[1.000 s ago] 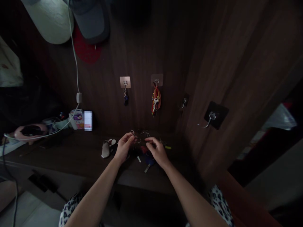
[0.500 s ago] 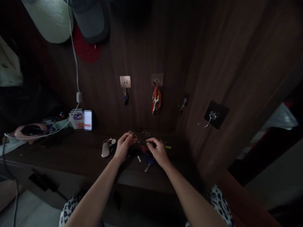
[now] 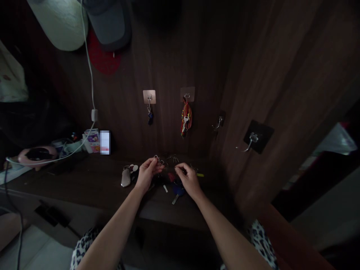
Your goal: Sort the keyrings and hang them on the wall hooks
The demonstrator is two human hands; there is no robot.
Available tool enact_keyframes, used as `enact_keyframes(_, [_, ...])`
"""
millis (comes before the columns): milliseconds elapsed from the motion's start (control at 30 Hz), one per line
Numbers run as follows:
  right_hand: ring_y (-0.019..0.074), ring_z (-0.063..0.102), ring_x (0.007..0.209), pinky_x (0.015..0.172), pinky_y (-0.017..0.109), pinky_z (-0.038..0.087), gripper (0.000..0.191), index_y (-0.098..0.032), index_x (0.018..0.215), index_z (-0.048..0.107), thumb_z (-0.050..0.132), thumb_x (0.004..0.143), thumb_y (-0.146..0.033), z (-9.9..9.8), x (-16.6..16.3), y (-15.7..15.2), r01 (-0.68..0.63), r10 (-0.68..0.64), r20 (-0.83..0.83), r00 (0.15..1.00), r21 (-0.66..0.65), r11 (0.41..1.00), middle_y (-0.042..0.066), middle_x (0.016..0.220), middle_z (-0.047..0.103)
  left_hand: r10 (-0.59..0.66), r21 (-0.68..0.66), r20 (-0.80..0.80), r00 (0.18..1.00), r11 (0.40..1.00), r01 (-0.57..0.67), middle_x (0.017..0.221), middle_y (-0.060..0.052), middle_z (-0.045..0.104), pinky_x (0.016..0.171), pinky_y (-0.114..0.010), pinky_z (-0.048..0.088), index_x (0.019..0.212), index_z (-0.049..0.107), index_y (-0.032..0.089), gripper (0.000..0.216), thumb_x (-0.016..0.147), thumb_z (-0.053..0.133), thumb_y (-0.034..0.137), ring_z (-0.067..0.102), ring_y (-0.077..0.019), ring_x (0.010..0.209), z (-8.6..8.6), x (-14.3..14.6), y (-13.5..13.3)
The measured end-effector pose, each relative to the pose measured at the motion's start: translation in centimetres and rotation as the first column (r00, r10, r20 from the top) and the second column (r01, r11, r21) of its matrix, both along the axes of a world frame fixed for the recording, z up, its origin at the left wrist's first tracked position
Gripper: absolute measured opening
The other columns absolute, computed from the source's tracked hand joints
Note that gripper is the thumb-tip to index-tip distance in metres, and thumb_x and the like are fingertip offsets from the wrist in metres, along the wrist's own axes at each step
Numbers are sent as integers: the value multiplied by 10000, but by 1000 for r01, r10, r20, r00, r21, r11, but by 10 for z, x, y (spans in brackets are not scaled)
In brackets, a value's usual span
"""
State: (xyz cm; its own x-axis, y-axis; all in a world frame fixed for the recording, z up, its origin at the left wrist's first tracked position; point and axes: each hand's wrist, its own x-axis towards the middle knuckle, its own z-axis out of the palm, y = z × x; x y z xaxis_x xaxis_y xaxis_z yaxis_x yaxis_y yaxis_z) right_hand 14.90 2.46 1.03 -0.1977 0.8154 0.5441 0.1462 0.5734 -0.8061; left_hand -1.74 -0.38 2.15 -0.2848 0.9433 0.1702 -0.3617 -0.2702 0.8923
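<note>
My left hand (image 3: 146,174) pinches a small metal key ring (image 3: 157,159) just above the dark wooden shelf (image 3: 92,183). My right hand (image 3: 189,179) is closed on a thin metal piece of the same bunch of keys (image 3: 171,165); what exactly it grips is too dim to name. Under my hands lie a blue-headed key (image 3: 177,192), a red-headed key (image 3: 170,177) and a small white tag (image 3: 165,189). A silver fob (image 3: 125,177) rests left of my left hand.
On the dark panel wall hang adhesive hooks: one with a small blue key (image 3: 150,112), one with a red keychain bundle (image 3: 185,119), and two bare hooks (image 3: 218,123) (image 3: 251,140). A white cable (image 3: 90,75), boxes (image 3: 94,141) and a pink item (image 3: 36,155) sit left.
Both hands stay over the key pile. The right hand has crept slightly rightward and the left hand's ring has shifted a little; nothing was picked up or put down.
</note>
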Motion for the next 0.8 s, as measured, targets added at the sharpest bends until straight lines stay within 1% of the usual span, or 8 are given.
enact_keyframes(233, [175,565,686,637,268,426,173,-197,739,584,504,776,-345,0,0,1,21,-21,9,1000,13,1000,20,693,619,4,2,-15,1000,1000,-4,682,-2,645,543,-181,483,794,591,145,311,637,703,389,639,-108,609,1,0,-1])
enact_keyframes(367, [170,569,682,642,271,435,126,-204,773,591,511,752,-299,0,0,0,7,-7,1,1000,-9,1000,11,703,625,30,11,-15,999,1000,-29,705,-1,647,544,-188,479,787,592,150,318,628,703,402,634,-106,613,0,-2,0])
enact_keyframes(467, [168,579,693,652,274,443,116,-208,801,586,519,733,-273,0,-1,-1,-7,7,-15,1000,-21,1000,4,721,631,53,26,9,999,998,-53,717,4,647,554,-189,478,793,591,154,323,620,707,402,632,-103,625,0,-3,0])
enact_keyframes(633, [178,601,729,687,288,448,123,-201,811,581,549,726,-284,-2,-1,1,14,-15,-20,1000,-32,999,18,748,640,84,49,73,994,995,-88,711,26,632,566,-177,467,784,579,166,309,616,713,388,626,-89,640,2,-6,-1])
enact_keyframes(800, [185,633,698,654,286,470,161,-193,830,577,542,752,-330,-3,-1,1,-51,45,-71,996,-87,995,32,723,661,115,69,81,990,990,-120,720,32,630,597,-192,456,799,573,177,333,603,717,403,625,-90,644,2,-8,0])
